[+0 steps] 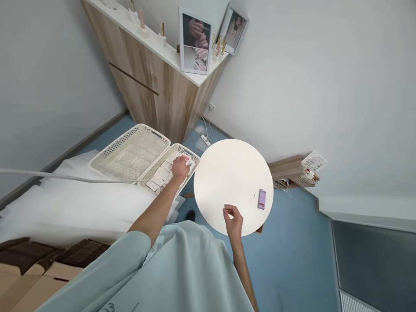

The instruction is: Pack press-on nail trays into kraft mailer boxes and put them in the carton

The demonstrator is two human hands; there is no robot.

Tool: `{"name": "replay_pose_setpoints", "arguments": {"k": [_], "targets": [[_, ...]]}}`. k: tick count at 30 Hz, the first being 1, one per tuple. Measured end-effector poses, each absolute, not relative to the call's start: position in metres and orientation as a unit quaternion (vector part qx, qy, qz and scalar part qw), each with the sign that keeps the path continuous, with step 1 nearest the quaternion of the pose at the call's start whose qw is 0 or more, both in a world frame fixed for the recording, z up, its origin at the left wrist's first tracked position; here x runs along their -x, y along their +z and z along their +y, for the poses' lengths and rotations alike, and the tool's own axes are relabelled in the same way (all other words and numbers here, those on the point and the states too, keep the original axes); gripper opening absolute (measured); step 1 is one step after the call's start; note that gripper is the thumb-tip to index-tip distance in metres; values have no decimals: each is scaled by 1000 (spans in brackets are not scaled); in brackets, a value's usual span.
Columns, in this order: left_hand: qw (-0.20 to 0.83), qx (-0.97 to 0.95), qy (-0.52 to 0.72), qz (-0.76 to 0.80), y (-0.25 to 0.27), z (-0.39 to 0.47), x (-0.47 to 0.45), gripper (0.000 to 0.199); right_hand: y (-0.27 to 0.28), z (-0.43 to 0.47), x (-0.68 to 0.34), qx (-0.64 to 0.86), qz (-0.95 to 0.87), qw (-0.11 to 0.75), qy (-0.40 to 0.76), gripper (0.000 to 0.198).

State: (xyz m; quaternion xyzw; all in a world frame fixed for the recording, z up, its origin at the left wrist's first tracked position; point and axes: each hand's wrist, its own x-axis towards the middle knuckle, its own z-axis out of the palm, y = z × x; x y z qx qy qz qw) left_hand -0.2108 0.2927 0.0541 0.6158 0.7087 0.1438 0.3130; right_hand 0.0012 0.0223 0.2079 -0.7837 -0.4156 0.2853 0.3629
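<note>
My left hand (181,168) reaches into the right half of an open, cream plastic basket (169,152). Its fingers curl down among several small white packets (161,177), touching them; their tips are hidden. A packet with pink print (186,158) lies right by these fingers. Over the near part of a round white table (227,173), my right hand (233,221) has thumb and forefinger curled into a ring, their tips close together. Whatever may be between the tips is too small to tell. A blurred purple item (261,199) lies on the table to the right.
A wooden cabinet (169,82) with picture frames (195,43) and small bottles stands behind. White wrapping sheets (65,199) and cardboard boxes (48,281) are at left. A cable (81,177) crosses near the basket. A small shelf (287,169) stands beyond the table.
</note>
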Motion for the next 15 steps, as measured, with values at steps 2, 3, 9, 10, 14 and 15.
{"name": "replay_pose_setpoints", "arguments": {"k": [2,3,9,10,14,15], "targets": [[302,-641,119,696,48,300,211,47,210,13,2,801,-392,364,269,27],[298,-651,111,689,45,302,212,46,211,9,4,807,-383,364,263,28],[282,-683,93,667,41,309,218,47,213,4,8,819,-366,359,256,30],[284,-684,89,666,42,309,220,47,213,6,8,818,-366,361,258,29],[296,-685,77,661,48,310,229,45,213,22,7,804,-382,369,269,25],[298,-687,71,659,49,309,231,44,213,26,6,798,-389,370,273,25]]}}
